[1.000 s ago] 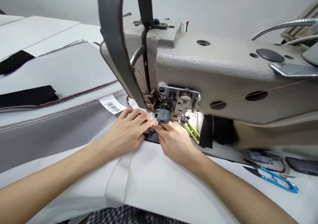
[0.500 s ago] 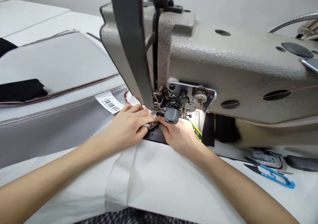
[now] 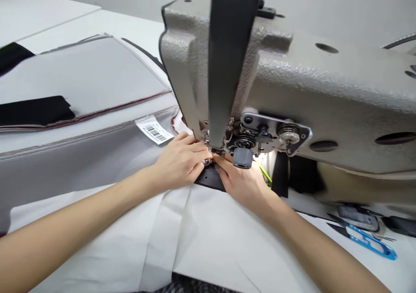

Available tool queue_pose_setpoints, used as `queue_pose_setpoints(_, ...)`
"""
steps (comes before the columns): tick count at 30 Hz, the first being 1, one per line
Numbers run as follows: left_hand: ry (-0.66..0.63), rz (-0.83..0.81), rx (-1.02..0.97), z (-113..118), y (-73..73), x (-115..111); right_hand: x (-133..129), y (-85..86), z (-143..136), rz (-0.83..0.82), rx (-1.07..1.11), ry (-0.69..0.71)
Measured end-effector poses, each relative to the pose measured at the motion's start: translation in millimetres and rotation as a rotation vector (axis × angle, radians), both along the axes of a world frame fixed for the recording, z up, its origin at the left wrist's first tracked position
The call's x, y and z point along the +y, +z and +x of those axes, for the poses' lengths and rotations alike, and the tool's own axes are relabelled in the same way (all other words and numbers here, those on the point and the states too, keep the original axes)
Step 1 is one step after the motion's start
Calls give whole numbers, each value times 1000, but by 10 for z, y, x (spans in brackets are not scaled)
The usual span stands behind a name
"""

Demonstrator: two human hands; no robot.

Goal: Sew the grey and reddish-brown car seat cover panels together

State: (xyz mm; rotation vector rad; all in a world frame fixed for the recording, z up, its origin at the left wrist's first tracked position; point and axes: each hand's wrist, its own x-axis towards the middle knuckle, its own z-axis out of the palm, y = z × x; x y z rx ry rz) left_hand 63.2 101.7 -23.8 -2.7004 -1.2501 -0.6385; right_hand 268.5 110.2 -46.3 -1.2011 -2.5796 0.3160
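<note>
My left hand [image 3: 182, 161] is closed on the bunched edge of the grey fabric [image 3: 130, 148], just left of the needle area. My right hand [image 3: 242, 180] lies with its fingers bent and pressed together at the same edge, under the grey knob of the sewing machine [image 3: 312, 93]. The fingertips of both hands nearly meet. A white barcode label [image 3: 154, 130] is on the fabric beyond my left hand. The needle and the bit of fabric under it are mostly hidden by fingers and machine parts. A dark strip [image 3: 229, 63] hangs before the machine head.
Large light-grey panels with dark red edging [image 3: 97, 74] and black patches [image 3: 35, 111] spread over the left side. White sheeting [image 3: 208, 236] covers the front. Blue thread snips [image 3: 367, 241] lie at the right, beside a dark object [image 3: 401, 226].
The view has shifted, so the machine, hands and snips appear farther right. The dark strip now crosses the machine head more upright. Both hands keep their hold beside the needle.
</note>
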Motion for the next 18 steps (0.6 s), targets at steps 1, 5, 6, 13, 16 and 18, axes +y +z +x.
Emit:
queue_pose_setpoints(1, 2, -3, -1, 2, 0, 8, 1, -19, 2, 11, 18, 1)
queue_pose_setpoints(5, 17, -36, 17, -1, -20, 24, 11, -51, 48, -13, 145, -19)
queue_pose_setpoints(6, 32, -44, 14, -13, -33, 36, -5, -45, 62, -38, 191, -25)
queue_pose_setpoints(13, 142, -450, -226, -183, -50, 272, -596, 114, -261, -87, 372, 221)
queue_pose_setpoints(16, 237, -708, -277, -159, 54, 329, -809, 153, -709, -390, 506, 167)
queue_pose_setpoints(18, 261, -790, -323, -103, 132, 333, -823, 124, -1040, -625, 656, 33)
